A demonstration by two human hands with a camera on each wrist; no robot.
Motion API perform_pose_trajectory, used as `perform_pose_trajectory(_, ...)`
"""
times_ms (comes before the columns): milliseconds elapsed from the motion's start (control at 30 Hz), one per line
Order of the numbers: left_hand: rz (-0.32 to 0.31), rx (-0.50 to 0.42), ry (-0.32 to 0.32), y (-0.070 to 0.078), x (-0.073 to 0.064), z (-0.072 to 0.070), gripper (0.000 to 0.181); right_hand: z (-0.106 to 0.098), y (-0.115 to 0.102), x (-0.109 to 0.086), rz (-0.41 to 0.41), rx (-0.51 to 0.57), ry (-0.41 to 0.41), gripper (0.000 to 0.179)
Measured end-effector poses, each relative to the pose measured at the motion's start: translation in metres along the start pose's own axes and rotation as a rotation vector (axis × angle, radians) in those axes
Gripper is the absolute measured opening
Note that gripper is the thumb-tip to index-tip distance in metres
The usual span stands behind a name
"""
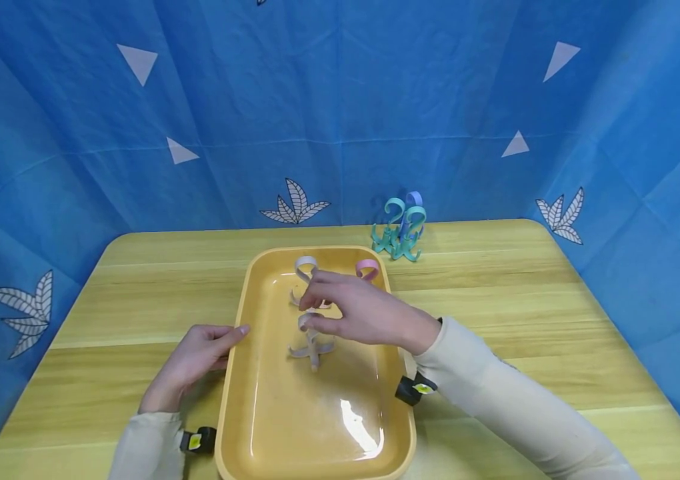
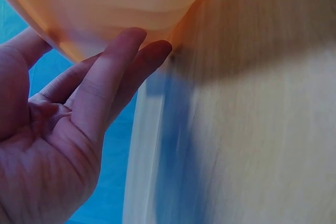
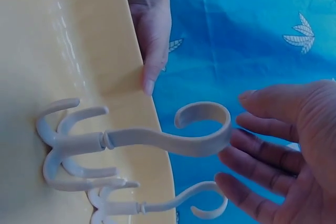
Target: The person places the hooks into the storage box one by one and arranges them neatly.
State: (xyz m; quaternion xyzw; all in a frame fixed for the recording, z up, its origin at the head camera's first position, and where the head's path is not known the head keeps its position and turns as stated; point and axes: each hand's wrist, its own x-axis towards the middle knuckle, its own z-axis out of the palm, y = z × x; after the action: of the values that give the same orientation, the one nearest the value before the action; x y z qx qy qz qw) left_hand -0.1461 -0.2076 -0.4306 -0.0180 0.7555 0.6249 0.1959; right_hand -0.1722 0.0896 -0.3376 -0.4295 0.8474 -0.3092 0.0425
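The nearer pale hook (image 1: 313,348) stands unheld at the loosely parted right grip (image 1: 352,308); left grip (image 1: 201,348) pinches the tray (image 1: 298,420).

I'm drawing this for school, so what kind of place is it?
Probably a small, screened-off workspace: blue patterned cloth lines the back and sides of a wood-grained table, which holds a yellow tray of hooks.

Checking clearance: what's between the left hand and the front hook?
Only bare tray, wall and floor, separates left hand and front hook in the head view.
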Motion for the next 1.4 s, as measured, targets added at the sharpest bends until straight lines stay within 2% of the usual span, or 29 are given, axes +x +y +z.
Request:
perform_pose_trajectory(200, -0.004, -0.002, 0.004, -0.002, 0.0, 0.0, 0.051, -0.003, 0.004, -0.003, -0.037, -0.006, -0.003, 0.012)
perform_pose_trajectory(467, 0.005, -0.031, -0.004, -0.004, 0.001, 0.001, 0.051, -0.022, 0.014, -0.012, 0.008, 0.042, 0.032, 0.016)
perform_pose_trajectory(633, 0.018, -0.04, -0.018, -0.001, 0.0, 0.001, 0.051, -0.038, 0.024, -0.02, 0.057, 0.095, 0.11, 0.015)
perform_pose_trajectory(900, 0.004, -0.017, -0.003, 0.0, -0.001, -0.003, 0.052, -0.053, 0.045, -0.025, 0.085, 0.036, 0.226, 0.012)
perform_pose_trajectory(1100, 0.007, -0.034, -0.034, -0.003, 0.003, -0.002, 0.053, -0.06, 0.07, -0.034, 0.176, 0.054, 0.317, 0.016)
perform_pose_trajectory(1267, 0.017, -0.048, -0.031, -0.005, 0.002, -0.001, 0.052, -0.066, 0.091, -0.037, 0.272, 0.056, 0.376, 0.015)
perform_pose_trajectory(1400, 0.021, -0.052, -0.025, -0.006, 0.001, -0.002, 0.053, -0.069, 0.107, -0.037, 0.318, 0.053, 0.428, 0.019)
